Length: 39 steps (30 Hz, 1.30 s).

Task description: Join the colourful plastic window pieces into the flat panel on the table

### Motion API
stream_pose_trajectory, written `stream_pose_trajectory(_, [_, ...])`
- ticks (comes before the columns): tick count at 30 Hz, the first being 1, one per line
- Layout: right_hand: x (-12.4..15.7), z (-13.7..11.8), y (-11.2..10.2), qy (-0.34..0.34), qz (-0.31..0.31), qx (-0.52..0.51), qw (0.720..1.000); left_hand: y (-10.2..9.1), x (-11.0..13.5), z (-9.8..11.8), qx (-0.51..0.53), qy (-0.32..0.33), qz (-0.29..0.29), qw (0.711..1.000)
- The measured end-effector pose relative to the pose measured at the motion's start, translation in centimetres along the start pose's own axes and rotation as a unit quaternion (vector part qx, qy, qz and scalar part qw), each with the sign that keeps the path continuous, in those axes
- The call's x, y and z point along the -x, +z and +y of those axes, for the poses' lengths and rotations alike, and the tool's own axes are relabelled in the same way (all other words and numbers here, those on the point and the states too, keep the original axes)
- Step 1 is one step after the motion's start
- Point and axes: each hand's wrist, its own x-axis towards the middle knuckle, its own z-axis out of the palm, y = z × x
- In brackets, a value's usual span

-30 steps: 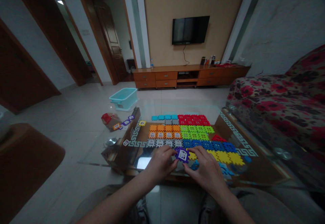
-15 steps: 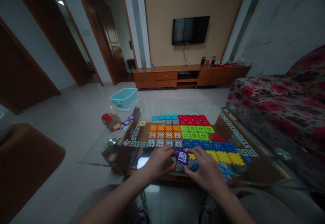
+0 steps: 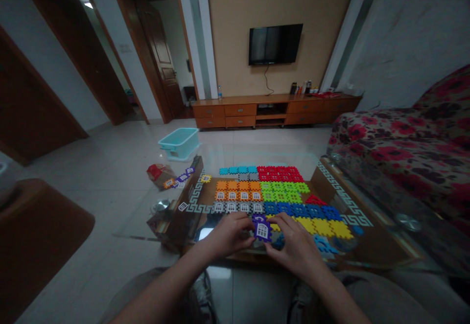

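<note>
A purple interlocking plastic tile [image 3: 262,229] with a white printed window sits between my left hand [image 3: 229,236] and my right hand [image 3: 297,250]. Each hand pinches one of its sides. The tile is just below a row of blue tiles [image 3: 301,210] and left of yellow tiles [image 3: 323,227]. Those rows belong to a colourful tile layout [image 3: 264,192] on a glass-topped table [image 3: 345,196]. My right hand hides part of the blue and yellow pieces near the table's front.
A few loose tiles [image 3: 179,179] and a red-and-clear bag [image 3: 160,173] lie on the floor left of the table. A turquoise plastic basket [image 3: 178,144] stands behind them. A floral sofa [image 3: 396,157] runs along the right side.
The purple tile has moved slightly toward me and turned a little between my hands. Both hands have shifted with it and still hold it.
</note>
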Motion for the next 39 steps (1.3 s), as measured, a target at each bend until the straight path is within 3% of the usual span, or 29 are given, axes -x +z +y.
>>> stream_pose_trajectory(15, [0.5, 0.5, 1.7, 0.009, -0.033, -0.026, 0.999, 1.1, 1.6, -1.5, 0.049, -0.036, 0.024, 0.998])
stream_pose_trajectory(23, [0.7, 1.3, 2.2, 0.046, -0.051, -0.026, 0.997, 2.1, 1.9, -3.8, 0.022, -0.105, 0.087, 0.99])
stream_pose_trajectory(31, [0.6, 1.2, 1.7, 0.057, -0.076, -0.014, 0.995, 1.7, 2.5, -5.6, 0.011, -0.126, 0.081, 0.989])
stream_pose_trajectory(39, [0.6, 0.9, 1.5, 0.061, -0.077, -0.023, 0.995, 2.6, 2.7, -6.1, 0.0, -0.151, 0.071, 0.986])
